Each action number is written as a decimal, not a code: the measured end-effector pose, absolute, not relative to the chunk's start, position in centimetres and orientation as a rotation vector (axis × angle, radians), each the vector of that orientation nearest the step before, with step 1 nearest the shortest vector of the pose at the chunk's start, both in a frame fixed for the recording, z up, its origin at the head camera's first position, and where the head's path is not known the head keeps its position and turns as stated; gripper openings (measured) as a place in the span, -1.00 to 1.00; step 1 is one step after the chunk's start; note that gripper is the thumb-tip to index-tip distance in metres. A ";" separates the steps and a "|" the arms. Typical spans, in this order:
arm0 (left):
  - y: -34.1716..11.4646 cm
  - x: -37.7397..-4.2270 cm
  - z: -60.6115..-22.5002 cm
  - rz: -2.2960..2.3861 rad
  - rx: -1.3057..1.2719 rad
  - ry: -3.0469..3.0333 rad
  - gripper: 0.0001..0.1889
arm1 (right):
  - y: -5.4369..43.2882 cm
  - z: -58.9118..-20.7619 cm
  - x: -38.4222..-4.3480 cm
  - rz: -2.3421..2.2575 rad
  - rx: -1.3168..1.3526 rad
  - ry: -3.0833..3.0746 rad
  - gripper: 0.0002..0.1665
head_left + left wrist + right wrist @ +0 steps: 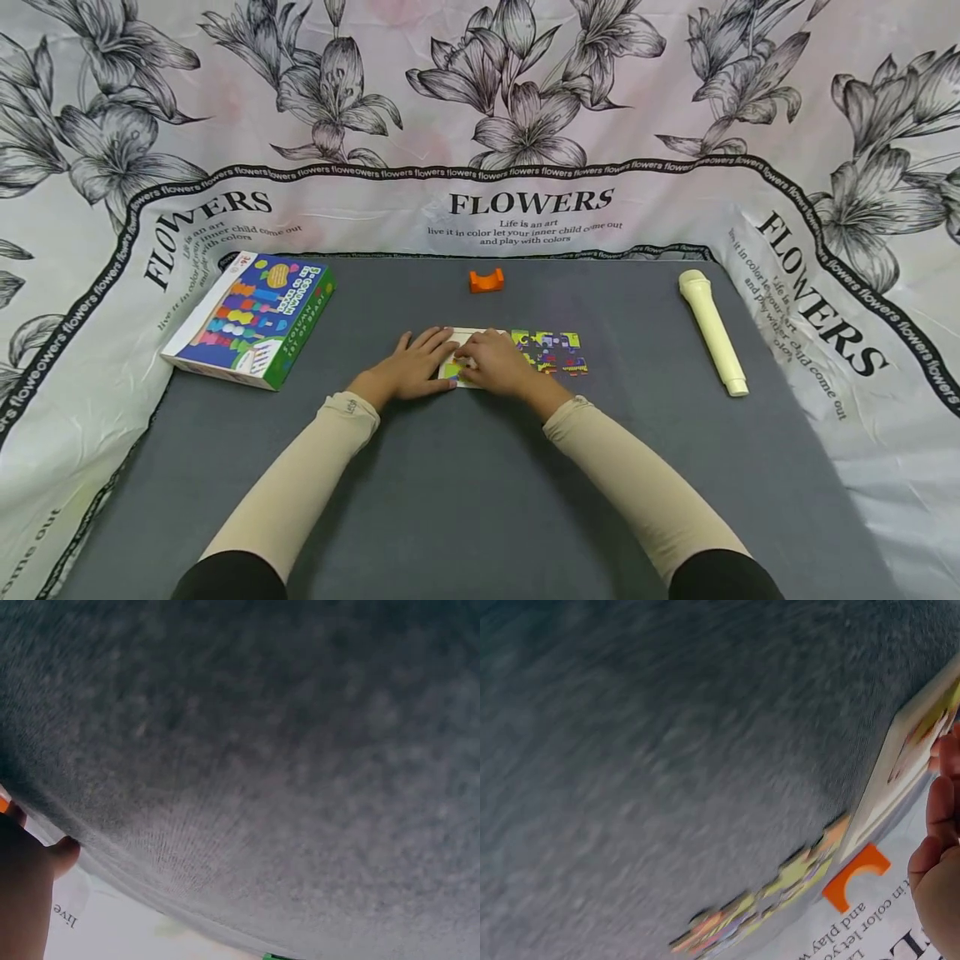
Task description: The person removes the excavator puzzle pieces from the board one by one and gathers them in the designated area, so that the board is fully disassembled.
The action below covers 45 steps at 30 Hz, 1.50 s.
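Note:
A puzzle board [470, 381] with a pale frame lies flat on the grey table, and both hands cover much of it. My left hand [412, 367] rests at the board's left edge, fingers spread and thumb at its lower corner. Over the board's middle, my right hand [498, 362] has bent fingers with their tips on the board; whether a piece is between them is hidden. Several colorful puzzle pieces [551, 350] lie joined or close together just right of the board. The right wrist view shows the frame [877, 776] beside the fingers [939, 802].
A blue and green box [258, 321] lies at the back left. An orange curved block [487, 281] sits behind the board. Toward the right edge lies a pale yellow stick [714, 333] with a thicker end. A flower-printed cloth [525, 200] hangs behind the grey table [465, 492].

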<state>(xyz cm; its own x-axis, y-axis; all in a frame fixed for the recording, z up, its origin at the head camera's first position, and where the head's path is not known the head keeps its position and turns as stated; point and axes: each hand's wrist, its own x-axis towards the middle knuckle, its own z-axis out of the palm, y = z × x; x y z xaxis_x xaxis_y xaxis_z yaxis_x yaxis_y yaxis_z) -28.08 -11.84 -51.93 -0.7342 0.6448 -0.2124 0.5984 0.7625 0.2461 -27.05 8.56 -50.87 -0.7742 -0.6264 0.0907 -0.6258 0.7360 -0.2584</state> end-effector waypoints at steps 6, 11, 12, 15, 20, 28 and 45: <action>-11.7 -28.1 -52.2 0.257 0.955 2.667 -0.24 | 7.9 -51.4 -27.0 -0.331 -0.996 2.951 -0.72; -11.8 -28.1 -52.3 0.284 0.953 2.679 -0.24 | 7.8 -51.3 -27.0 -0.363 -0.983 2.942 -0.68; -11.9 -28.2 -52.4 0.291 0.951 2.680 -0.23 | 7.8 -51.3 -27.1 -0.376 -0.982 2.939 -0.66; -12.0 -28.2 -52.4 0.297 0.940 2.676 -0.22 | 7.8 -51.3 -27.2 -0.425 -0.974 2.933 -0.65; -12.0 -28.2 -52.2 0.295 0.915 2.661 -0.21 | 7.9 -51.3 -27.3 -0.539 -0.960 2.906 -0.66; -11.9 -28.1 -52.1 0.282 0.902 2.657 -0.20 | 8.0 -51.2 -27.6 -0.738 -0.864 2.848 -0.77; -12.0 -28.0 -52.0 0.302 0.909 2.643 -0.19 | 8.5 -51.5 -28.4 -1.002 -0.767 2.645 -0.80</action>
